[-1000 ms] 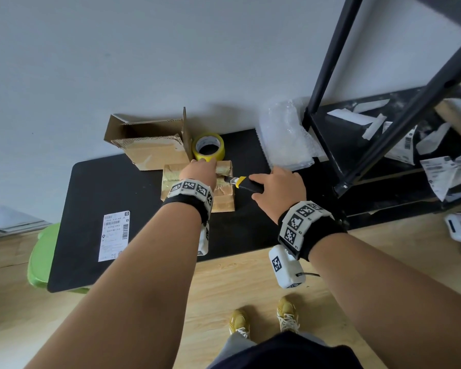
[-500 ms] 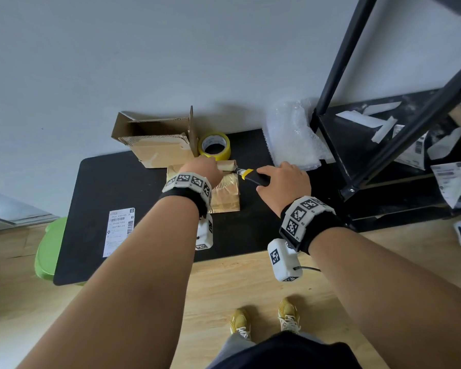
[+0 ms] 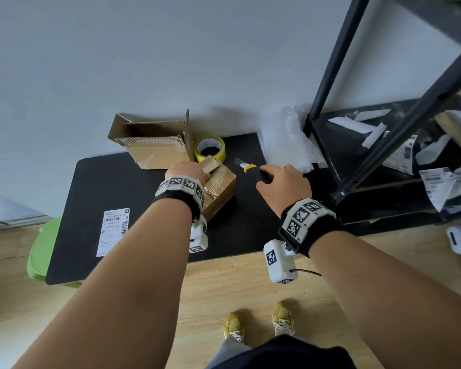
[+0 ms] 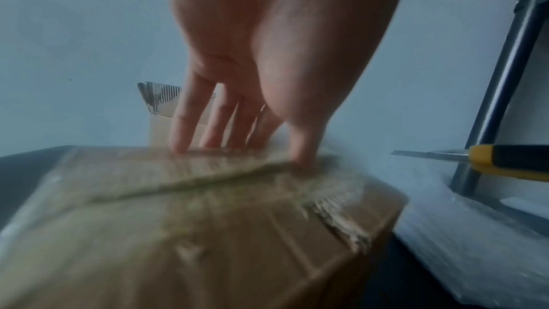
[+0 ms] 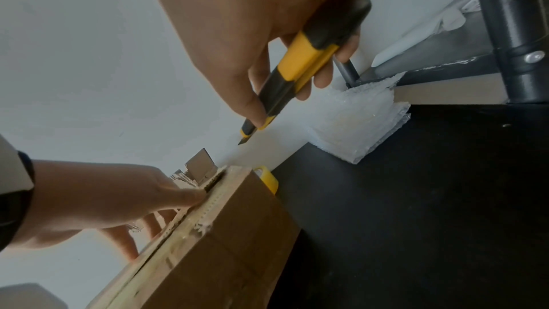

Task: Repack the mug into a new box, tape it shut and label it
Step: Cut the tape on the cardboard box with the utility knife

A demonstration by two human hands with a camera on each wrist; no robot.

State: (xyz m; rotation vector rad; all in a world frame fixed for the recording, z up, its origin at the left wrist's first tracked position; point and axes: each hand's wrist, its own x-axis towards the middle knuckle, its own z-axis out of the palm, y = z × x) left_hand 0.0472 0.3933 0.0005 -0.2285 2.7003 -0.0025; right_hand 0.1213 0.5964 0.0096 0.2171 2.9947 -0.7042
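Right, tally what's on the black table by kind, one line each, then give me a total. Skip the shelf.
Cardboard boxes: 2, the taped box under the left hand and the open box
Tape rolls: 1, the yellow tape roll
Shipping labels: 1, the label
Bubble wrap: 1, the bubble wrap
Total: 5
The utility knife is in the right hand, so it is not counted.

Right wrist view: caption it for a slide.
Right hand grips a utility knife, blade clear of the taped box under the left hand.

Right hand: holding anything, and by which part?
Right hand grips the utility knife by its black-and-yellow handle; the blade is bare and off the taped box.
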